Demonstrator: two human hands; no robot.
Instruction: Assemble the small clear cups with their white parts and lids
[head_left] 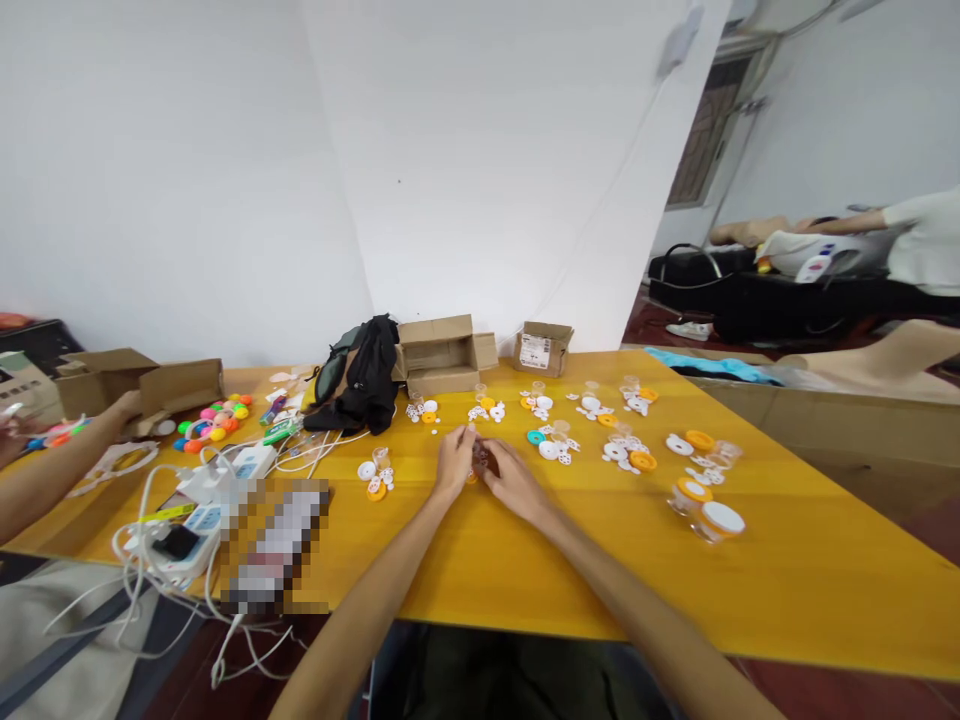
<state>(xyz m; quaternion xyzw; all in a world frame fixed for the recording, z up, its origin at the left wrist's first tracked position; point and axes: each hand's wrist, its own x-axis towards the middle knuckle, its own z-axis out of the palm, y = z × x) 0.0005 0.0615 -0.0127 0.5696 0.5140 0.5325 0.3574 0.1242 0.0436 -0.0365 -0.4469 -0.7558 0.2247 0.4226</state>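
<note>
My left hand (pixel 454 463) and my right hand (pixel 517 484) meet over the middle of the table, fingers curled in. Between them is a small, see-through, brownish piece (pixel 481 456), mostly covered by my fingers and too blurred to name. A bit of orange (pixel 472 478) shows just below it. Around my hands lie small groups of parts: clear plastic cups (pixel 381 458), white discs (pixel 549 451), orange rings (pixel 643 461), a teal ring (pixel 535 437) and small perforated white pieces. To the right, two orange-and-white lidded clear containers (pixel 718 522) sit together.
Open cardboard boxes (pixel 439 380) and a black bag (pixel 367 375) stand against the wall. On the left are a power strip (pixel 199 525) with tangled white cables, a pixelated object (pixel 277 545), colourful beads (pixel 217 420) and another person's arm (pixel 67 465). Mannequin parts lie beyond the right edge.
</note>
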